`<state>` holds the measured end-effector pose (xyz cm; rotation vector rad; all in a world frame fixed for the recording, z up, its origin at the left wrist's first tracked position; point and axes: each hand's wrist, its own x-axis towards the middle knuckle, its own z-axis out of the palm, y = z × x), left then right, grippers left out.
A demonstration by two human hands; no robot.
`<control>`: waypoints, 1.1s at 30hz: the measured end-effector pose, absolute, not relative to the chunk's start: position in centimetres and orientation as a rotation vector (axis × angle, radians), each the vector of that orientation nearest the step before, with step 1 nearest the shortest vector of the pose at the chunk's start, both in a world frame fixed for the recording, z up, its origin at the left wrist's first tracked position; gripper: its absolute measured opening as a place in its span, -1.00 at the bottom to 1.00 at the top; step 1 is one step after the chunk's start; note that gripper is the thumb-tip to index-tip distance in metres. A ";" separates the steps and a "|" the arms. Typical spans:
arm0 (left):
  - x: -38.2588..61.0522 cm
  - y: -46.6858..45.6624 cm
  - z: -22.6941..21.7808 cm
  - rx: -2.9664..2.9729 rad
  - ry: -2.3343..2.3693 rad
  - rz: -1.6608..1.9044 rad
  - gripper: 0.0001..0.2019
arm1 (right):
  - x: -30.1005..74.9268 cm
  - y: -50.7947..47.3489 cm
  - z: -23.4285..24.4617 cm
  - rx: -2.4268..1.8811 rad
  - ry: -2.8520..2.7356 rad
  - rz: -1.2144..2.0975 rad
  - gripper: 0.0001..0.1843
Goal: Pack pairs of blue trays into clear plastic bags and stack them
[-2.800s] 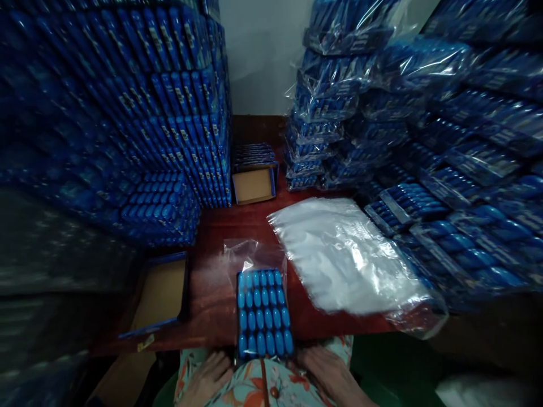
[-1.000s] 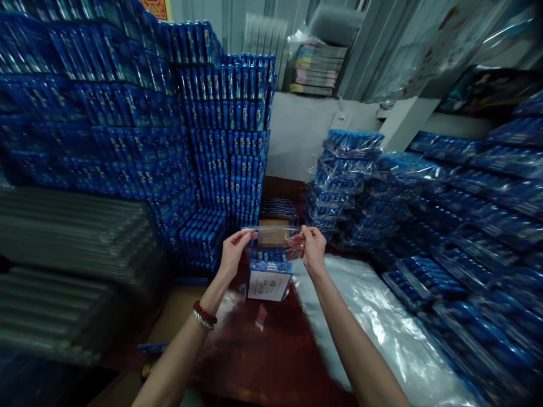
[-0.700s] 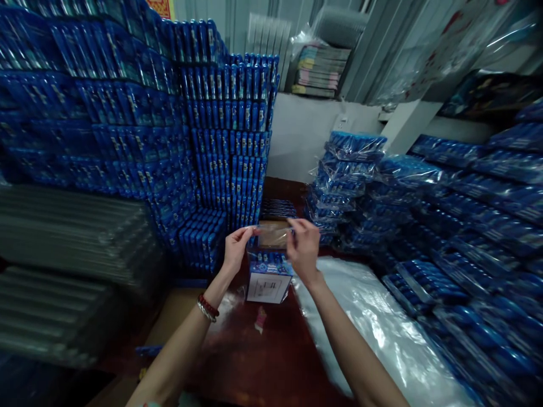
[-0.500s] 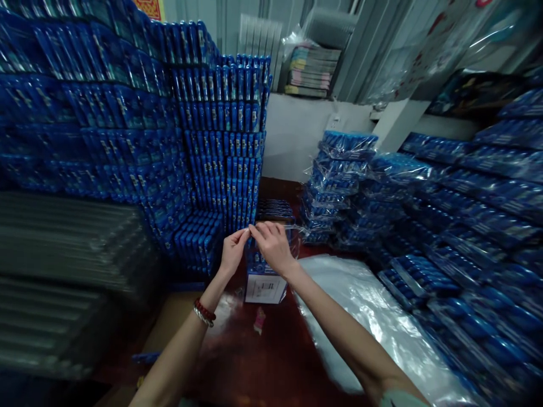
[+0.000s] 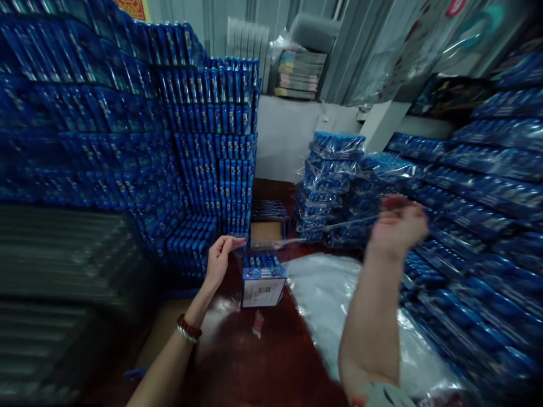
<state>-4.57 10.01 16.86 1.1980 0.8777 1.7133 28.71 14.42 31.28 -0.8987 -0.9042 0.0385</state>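
Note:
On the table in front of me stands a small display box [image 5: 263, 288] with a white front panel, filled with blue packs. Clear plastic film [image 5: 275, 244], apparently a bag, rises around and behind it. My left hand [image 5: 220, 255] pinches the film's edge at the box's upper left. Out to the right, above the plastic sheets, my right hand [image 5: 399, 223] is raised and smeared by motion, fingers closed. From it a thin clear plastic strip [image 5: 352, 224] trails leftward.
Tall stacks of blue packs [image 5: 203, 147] rise at the left and back. Wrapped bundles [image 5: 335, 169] and more packs [image 5: 479, 215] stand right. Flat clear plastic sheets [image 5: 326, 294] lie right of the box, and a pink scrap [image 5: 258, 323] before it. Grey stacked trays [image 5: 63, 254] fill the left.
My hands were together over the box. The right one has swung far to the right with the clear strip, uncovering the box; the left stays near the box's upper left.

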 end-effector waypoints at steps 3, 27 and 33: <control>-4.4 10.2 16.7 1.131 0.829 1.719 -0.70 | 31.9 9.6 30.1 -0.796 -0.732 0.174 -0.89; -2.2 1.4 9.2 2.467 0.769 1.234 -0.70 | 16.5 5.6 12.3 -0.991 -1.256 1.066 -0.54; -2.8 1.9 9.1 2.696 0.682 1.196 -0.73 | 17.1 6.7 15.1 -1.018 -1.128 1.078 -0.64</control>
